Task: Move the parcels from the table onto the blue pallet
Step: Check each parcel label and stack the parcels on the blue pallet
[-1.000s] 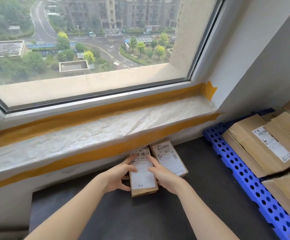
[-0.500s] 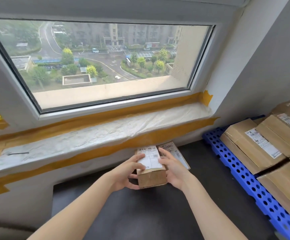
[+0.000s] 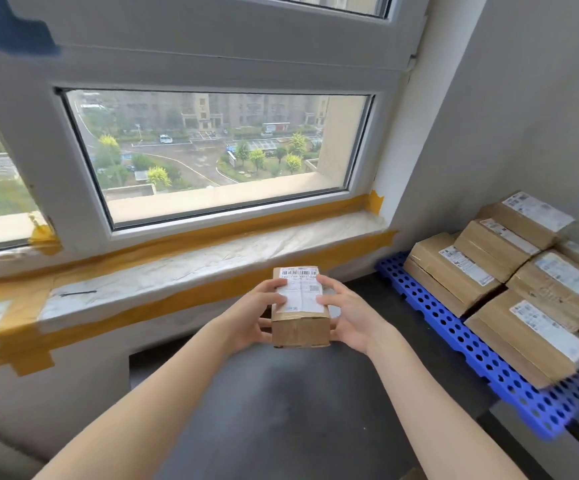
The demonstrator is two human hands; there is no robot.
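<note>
Small parcel (image 3: pixel 300 306): brown carton, white barcode label up, held above the dark table (image 3: pixel 281 410) near its window edge | left hand (image 3: pixel 251 315): grasping its left side | right hand (image 3: pixel 348 315): grasping its right side | blue pallet (image 3: pixel 454 336): along the table's right edge, carrying stacked cartons (image 3: pixel 509 282), well apart from the held parcel.

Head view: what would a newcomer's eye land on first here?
First, the small brown cardboard parcel with a white label, held mid-frame above the dark table between the left hand and right hand. Next, the perforated blue plastic pallet at right, stacked with larger brown labelled boxes. Behind, a big window with yellow-taped sill.
</note>
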